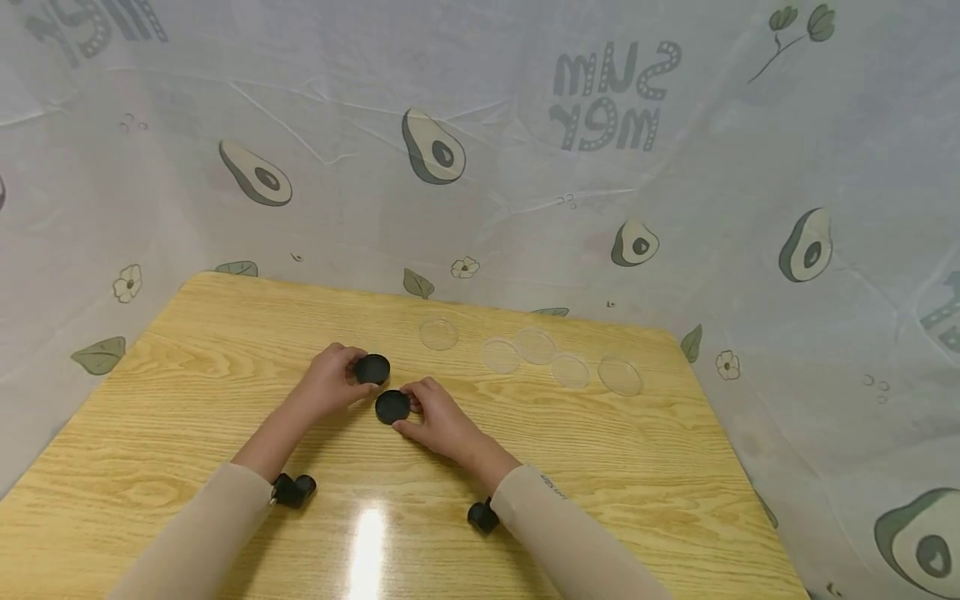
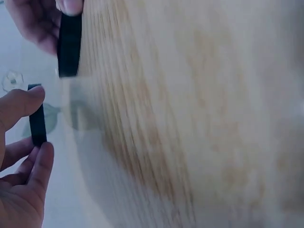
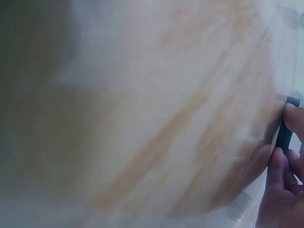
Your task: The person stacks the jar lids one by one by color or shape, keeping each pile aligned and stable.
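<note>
My left hand [image 1: 330, 385] pinches a round, shallow black lid [image 1: 372, 369] by its edge, thumb on one side and fingers on the other. A second black lid [image 1: 393, 407] of similar size is held at its right edge by my right hand [image 1: 441, 423]. The two lids are close together, the left one a little farther from me. In the left wrist view the lid in my left hand [image 2: 38, 116] appears edge-on as a thin dark band. Thumb and fingertips also grip the lid [image 3: 286, 126] in the right wrist view.
Several thin clear discs lie on the wooden table [image 1: 600, 467] toward its back, among them one disc [image 1: 438, 334] left of the others and one disc [image 1: 620, 377] at the right. A pale printed cloth [image 1: 517, 225] hangs behind the table. Each wrist carries a small black camera [image 1: 293, 491].
</note>
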A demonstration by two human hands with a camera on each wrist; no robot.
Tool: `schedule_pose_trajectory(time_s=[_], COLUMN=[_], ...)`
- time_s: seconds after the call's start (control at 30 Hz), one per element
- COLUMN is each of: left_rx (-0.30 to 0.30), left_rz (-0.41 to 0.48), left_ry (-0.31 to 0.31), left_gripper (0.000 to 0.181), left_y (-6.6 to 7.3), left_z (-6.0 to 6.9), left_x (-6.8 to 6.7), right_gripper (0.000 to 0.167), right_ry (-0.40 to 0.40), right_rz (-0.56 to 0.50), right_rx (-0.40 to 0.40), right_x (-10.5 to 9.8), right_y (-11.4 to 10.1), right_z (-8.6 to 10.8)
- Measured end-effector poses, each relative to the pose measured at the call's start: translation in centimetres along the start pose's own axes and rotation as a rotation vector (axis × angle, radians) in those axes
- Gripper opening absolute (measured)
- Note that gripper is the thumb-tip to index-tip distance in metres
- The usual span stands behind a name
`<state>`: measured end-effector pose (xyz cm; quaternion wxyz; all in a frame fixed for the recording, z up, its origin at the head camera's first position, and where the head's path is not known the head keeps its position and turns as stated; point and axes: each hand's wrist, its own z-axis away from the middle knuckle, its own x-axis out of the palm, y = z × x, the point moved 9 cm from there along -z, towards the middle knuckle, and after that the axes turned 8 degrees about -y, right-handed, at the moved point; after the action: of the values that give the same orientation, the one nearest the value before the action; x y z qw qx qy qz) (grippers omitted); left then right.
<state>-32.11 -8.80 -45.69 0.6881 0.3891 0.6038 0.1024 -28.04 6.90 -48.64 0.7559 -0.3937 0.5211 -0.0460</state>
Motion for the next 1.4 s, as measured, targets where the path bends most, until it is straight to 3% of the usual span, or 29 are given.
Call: schedule_pose_trajectory(time_s=[0.23,0.5,1.4], left_rx=[0.041,0.063,0.072], left_rz=[0.021,0.019,0.016], left_ry=[-0.089,-0.149,-0.14], left_gripper=[0.053,0.05,0.052], left_y=[1.8,2.2,2.3], left_z=[0.8,1.4,1.6], left_x=[1.1,2.7,4.2], right_gripper=[0.052,0.051,0.051], right_ry=[-0.003,-0.007,0.027], right_rz=[-0.003,-0.034,-0.038], right_rx=[0.008,0.018,0.019], right_x=[-0.2,-0.2,0.2], right_y=[-0.1,0.1,0.5], right_z=[0.0,0.0,0.0])
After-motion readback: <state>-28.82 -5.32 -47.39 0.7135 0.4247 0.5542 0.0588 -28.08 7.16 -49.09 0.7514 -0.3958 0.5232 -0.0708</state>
